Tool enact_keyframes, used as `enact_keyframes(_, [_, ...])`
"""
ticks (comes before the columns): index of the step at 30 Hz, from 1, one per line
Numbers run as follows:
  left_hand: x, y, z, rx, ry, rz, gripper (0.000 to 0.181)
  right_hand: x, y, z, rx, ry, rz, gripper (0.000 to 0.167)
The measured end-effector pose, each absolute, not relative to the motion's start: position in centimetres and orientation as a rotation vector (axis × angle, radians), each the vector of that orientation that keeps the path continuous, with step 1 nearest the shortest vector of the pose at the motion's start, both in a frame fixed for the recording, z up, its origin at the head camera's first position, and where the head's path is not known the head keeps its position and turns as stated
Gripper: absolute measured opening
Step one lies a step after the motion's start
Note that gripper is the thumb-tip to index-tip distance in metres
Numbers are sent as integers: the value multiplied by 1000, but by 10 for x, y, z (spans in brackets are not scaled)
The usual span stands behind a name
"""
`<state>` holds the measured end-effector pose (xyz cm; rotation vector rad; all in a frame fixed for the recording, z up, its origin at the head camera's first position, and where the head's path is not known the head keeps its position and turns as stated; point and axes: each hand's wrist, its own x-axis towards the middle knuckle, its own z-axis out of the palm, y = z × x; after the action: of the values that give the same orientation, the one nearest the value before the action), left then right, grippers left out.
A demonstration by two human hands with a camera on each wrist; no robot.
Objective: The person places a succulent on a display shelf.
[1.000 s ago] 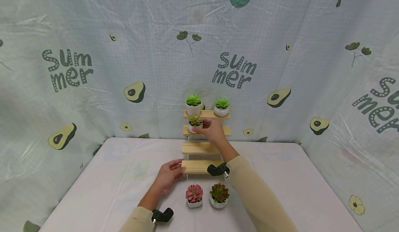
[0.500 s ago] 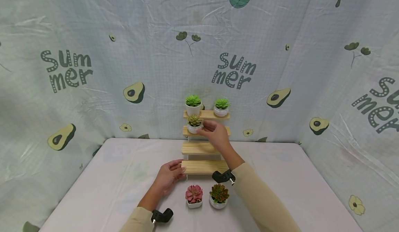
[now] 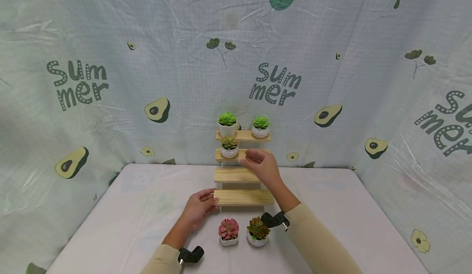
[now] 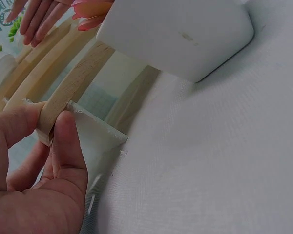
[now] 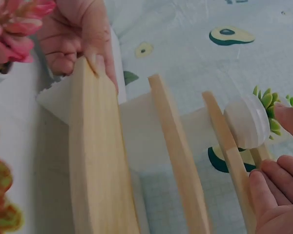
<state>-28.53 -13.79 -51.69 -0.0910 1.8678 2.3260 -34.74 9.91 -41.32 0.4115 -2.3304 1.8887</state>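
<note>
My left hand pinches the left end of the lowest board of a tiered wooden plant stand; the left wrist view shows thumb and fingers on the board's end. On the left of the second tier from the top sits a yellow-green potted succulent in a white pot. Just right of it, apart from the pot, is my right hand, holding nothing. Its fingers are loosely bent beside that tier. In the right wrist view the white pot stands on its board.
Two bright green succulents in white pots occupy the top tier. In front of the stand, on the white-covered table, are a pink succulent in a square pot and a red-green succulent. A patterned curtain hangs behind.
My right hand has let go of the yellow-green succulent's pot and drawn away to the right and slightly down. The pot stays on its tier; the left hand keeps its grip.
</note>
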Motion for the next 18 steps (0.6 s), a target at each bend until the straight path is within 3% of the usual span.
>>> enact_keyframes(18, [-285,-136,-516,-120,1884,2325,46,-302,126,-437,404,-2360,1956,48])
